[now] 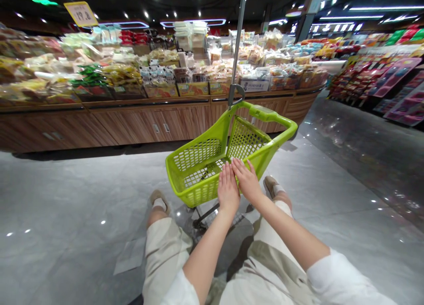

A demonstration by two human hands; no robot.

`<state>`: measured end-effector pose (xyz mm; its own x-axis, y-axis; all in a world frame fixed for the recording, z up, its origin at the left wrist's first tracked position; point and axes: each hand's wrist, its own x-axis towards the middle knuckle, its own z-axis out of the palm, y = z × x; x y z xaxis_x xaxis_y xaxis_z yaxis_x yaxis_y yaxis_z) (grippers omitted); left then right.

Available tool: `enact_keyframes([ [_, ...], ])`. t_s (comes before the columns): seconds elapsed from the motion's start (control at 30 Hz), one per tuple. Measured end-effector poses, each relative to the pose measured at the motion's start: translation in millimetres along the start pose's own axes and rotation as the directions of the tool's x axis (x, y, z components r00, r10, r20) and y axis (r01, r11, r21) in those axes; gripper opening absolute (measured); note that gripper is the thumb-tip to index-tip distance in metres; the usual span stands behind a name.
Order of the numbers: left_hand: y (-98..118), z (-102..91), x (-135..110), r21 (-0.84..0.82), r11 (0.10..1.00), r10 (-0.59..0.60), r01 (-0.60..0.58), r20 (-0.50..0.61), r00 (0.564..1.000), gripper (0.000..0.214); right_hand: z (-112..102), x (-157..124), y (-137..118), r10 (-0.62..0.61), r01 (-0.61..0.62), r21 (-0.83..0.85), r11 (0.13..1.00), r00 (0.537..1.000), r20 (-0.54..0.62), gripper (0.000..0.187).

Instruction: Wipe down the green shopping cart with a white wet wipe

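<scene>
A green plastic shopping cart (188, 195) stands before me, its basket of perforated walls with no goods showing inside. My left hand (228, 190) is open, fingers stretched out and palm down, over the near side of the basket. Right beside it, my right hand (247, 181) lies flat with fingers extended, the two hands touching or almost touching along their inner edges. Whether they rest on the basket's rim or hover above it I cannot tell. The cart's handle (286, 130) is at the right, apart from both hands.
A long wooden display counter (132, 126) full of packaged foods runs behind the cart. From beside the cart rises a grey metal pole (237, 44). A yellow-edged price sign (81, 14) hangs upper left. Racks of red packages (354, 77) stand at the right. The tiled floor (82, 199) is shiny.
</scene>
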<state>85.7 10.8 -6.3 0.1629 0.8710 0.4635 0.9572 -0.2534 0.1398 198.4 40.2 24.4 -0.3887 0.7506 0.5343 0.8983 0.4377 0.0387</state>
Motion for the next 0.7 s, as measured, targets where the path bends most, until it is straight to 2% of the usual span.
enact_keyframes([
  [0.03,-0.8,-0.6,-0.2,0.001,1.0,0.001,-0.001,-0.004,1.0,0.079,-3.5,-1.6,6.5,-0.045,0.044,0.006,0.999,0.999,0.018,0.067],
  [0.1,-2.8,-2.2,-0.8,-0.002,1.0,0.01,-0.01,-0.013,1.0,0.081,-18.7,-0.4,40.8,-0.039,0.039,-0.019,0.999,0.999,0.014,0.072],
  [0.17,-4.1,-3.4,-1.2,-0.006,1.0,0.02,-0.02,-0.017,1.0,0.082,-36.8,5.0,83.8,0.127,-0.134,-0.082,0.988,0.989,-0.08,0.07],
  [0.23,-3.7,-3.4,-1.2,-0.011,1.0,0.021,-0.021,-0.021,1.0,0.082,-47.1,10.3,109.2,0.277,-0.297,-0.113,0.948,0.947,-0.165,0.069],
  [0.27,-3.0,-2.8,-1.1,-0.014,1.0,0.015,-0.016,-0.023,1.0,0.082,-46.9,11.7,110.0,0.325,-0.348,-0.114,0.931,0.928,-0.184,0.069],
  [0.33,-1.1,-1.1,-0.7,-0.016,1.0,0.002,-0.002,-0.029,1.0,0.082,-36.1,10.3,87.4,0.335,-0.352,-0.092,0.931,0.928,-0.16,0.071],
  [0.43,0.1,1.0,-0.4,0.001,1.0,-0.005,0.005,-0.026,1.0,0.077,-9.9,1.2,25.9,0.165,-0.166,-0.015,0.986,0.985,-0.046,0.074],
  [0.5,-1.3,1.0,-0.7,0.012,1.0,-0.004,0.005,-0.024,1.0,0.074,-1.0,-3.4,0.6,0.028,-0.029,0.038,0.999,0.999,0.023,0.073],
  [0.53,-2.7,0.4,-1.0,0.012,1.0,-0.005,0.005,-0.026,1.0,0.074,-1.4,-3.6,-0.9,-0.032,0.029,0.057,0.998,0.998,0.054,0.074],
  [0.6,-6.1,-1.1,-1.6,0.0,1.0,-0.009,0.009,-0.035,0.999,0.075,-11.2,0.6,18.0,-0.082,0.077,0.06,0.995,0.993,0.086,0.075],
  [0.63,-7.6,-1.9,-1.9,-0.009,1.0,-0.01,0.01,-0.038,0.999,0.076,-19.1,4.2,35.1,-0.06,0.057,0.04,0.998,0.995,0.08,0.075],
  [0.7,-9.5,-3.0,-2.3,-0.02,1.0,-0.001,0.0,-0.037,0.999,0.078,-34.7,12.0,70.2,0.086,-0.085,-0.028,0.996,0.996,0.008,0.073],
])
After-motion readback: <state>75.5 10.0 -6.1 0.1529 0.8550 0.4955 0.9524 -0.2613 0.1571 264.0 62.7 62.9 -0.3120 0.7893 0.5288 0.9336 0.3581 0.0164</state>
